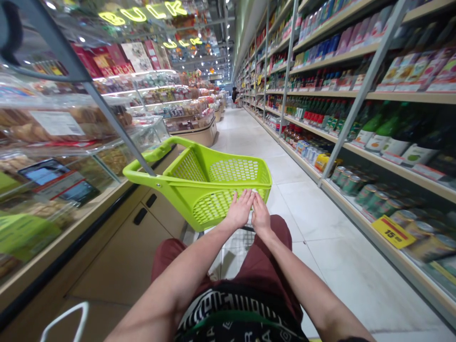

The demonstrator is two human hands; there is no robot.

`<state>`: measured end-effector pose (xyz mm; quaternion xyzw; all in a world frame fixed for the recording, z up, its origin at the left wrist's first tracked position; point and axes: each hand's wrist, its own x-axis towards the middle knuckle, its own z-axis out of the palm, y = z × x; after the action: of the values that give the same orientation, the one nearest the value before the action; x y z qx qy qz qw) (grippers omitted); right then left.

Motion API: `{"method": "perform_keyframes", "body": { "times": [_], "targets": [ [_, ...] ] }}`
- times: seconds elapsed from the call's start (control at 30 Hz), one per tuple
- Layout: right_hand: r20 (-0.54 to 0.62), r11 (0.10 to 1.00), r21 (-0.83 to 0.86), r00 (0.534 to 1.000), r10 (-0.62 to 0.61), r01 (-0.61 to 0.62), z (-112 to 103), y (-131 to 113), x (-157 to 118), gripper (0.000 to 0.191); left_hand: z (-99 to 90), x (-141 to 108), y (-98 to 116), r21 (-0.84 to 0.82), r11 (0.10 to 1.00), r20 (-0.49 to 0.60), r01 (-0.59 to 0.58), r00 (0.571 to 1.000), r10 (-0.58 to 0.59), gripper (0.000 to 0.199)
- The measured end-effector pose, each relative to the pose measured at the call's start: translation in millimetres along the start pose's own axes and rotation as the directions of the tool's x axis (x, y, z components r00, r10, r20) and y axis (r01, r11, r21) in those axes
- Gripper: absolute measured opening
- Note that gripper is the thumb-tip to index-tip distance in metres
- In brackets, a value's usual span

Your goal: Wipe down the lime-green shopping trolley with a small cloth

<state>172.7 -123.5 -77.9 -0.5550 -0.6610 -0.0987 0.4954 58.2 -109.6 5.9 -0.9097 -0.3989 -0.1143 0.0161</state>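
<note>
My left hand [241,209] is held out in front of my knees, fingers stretched and back turned up. Beside it, touching near the fingertips, my right hand [261,214] has its fingers pressed together. A tiny white spot shows where the fingertips meet; what it is, I cannot make out. Just beyond both hands is a lime-green shopping cart basket [213,183] with perforated walls and a long looped handle. Its near wall is partly covered by my hands, and I cannot tell whether they touch it.
Shelves of bottles [379,135] and cans [377,202] line the right side, with a yellow price tag [393,232]. On the left stand a bakery counter [114,247] and a grey metal post [114,126]. A person [234,95] is far down the tiled aisle [245,128].
</note>
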Motion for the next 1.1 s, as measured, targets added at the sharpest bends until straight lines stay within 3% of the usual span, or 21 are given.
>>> {"method": "perform_keyframes", "body": {
  "times": [0.07, 0.1, 0.17, 0.23, 0.3, 0.33, 0.4, 0.47, 0.67, 0.87, 0.9, 0.93, 1.0, 1.07, 1.1],
  "targets": [
    [-0.025, 0.999, 0.032, 1.000, 0.017, -0.016, -6, -7, 4, 0.058, 0.2, 5, 0, -0.241, 0.962, -0.025, 0.131, 0.990, -0.141, 0.065],
    [-0.033, 0.998, 0.050, 0.999, 0.033, -0.031, -7, -10, 5, 0.059, 0.6, 8, 1, -0.404, 0.896, -0.013, 0.182, 0.979, -0.205, 0.064],
    [-0.043, 0.994, 0.084, 0.997, 0.067, -0.063, -9, -13, 5, 0.058, 1.6, 14, 5, -0.723, 0.652, 0.055, 0.227, 0.961, -0.272, 0.056],
    [-0.037, 0.990, 0.105, 0.995, 0.094, -0.090, -8, -14, 2, 0.058, 2.0, 19, 9, -0.915, 0.313, 0.165, 0.253, 0.946, -0.280, 0.046],
    [-0.013, 0.986, 0.110, 0.992, 0.124, -0.122, -6, -15, -1, 0.059, 1.3, 20, 10, -0.948, -0.018, 0.309, 0.318, 0.907, -0.285, 0.040],
    [0.008, 0.985, 0.110, 0.991, 0.136, -0.136, -6, -16, -2, 0.061, 0.8, 19, 9, -0.927, -0.142, 0.373, 0.346, 0.883, -0.284, 0.038],
    [0.047, 0.982, 0.110, 0.988, 0.147, -0.151, -5, -19, -5, 0.065, -0.4, 17, 5, -0.883, -0.281, 0.451, 0.375, 0.845, -0.288, 0.032],
    [0.044, 0.984, 0.102, 0.989, 0.140, -0.144, -5, -22, -7, 0.066, -1.5, 15, 1, -0.871, -0.310, 0.470, 0.381, 0.829, -0.302, 0.024],
    [-0.032, 0.999, 0.020, 0.999, 0.031, -0.030, -12, -24, -4, 0.058, -3.9, 17, 8, -0.879, -0.300, 0.455, 0.371, 0.842, -0.291, 0.014],
    [0.016, 0.994, -0.039, 0.994, -0.104, 0.105, -17, -5, -6, 0.057, -2.1, 21, 13, -0.887, -0.169, 0.461, 0.429, 0.831, -0.311, 0.019],
    [0.010, 0.994, -0.031, 0.994, -0.104, 0.105, -18, 1, -3, 0.058, -1.0, 21, 13, -0.892, -0.095, 0.448, 0.441, 0.837, -0.316, 0.023],
    [-0.007, 0.995, -0.038, 0.996, -0.091, 0.091, -19, 8, 0, 0.057, 0.3, 20, 13, -0.894, 0.038, 0.411, 0.446, 0.853, -0.321, 0.030],
    [-0.067, 0.996, -0.092, 0.997, -0.026, 0.019, -21, 23, 11, 0.055, 3.2, 18, 14, -0.795, 0.447, 0.293, 0.409, 0.905, -0.307, 0.045],
    [-0.126, 0.986, -0.150, 0.991, 0.050, -0.069, -21, 36, 23, 0.052, 5.9, 15, 15, -0.492, 0.812, 0.200, 0.315, 0.948, -0.247, 0.058],
    [-0.134, 0.982, -0.166, 0.988, 0.072, -0.094, -20, 42, 26, 0.051, 7.1, 13, 16, -0.332, 0.904, 0.181, 0.270, 0.959, -0.219, 0.062]
  ]
}}
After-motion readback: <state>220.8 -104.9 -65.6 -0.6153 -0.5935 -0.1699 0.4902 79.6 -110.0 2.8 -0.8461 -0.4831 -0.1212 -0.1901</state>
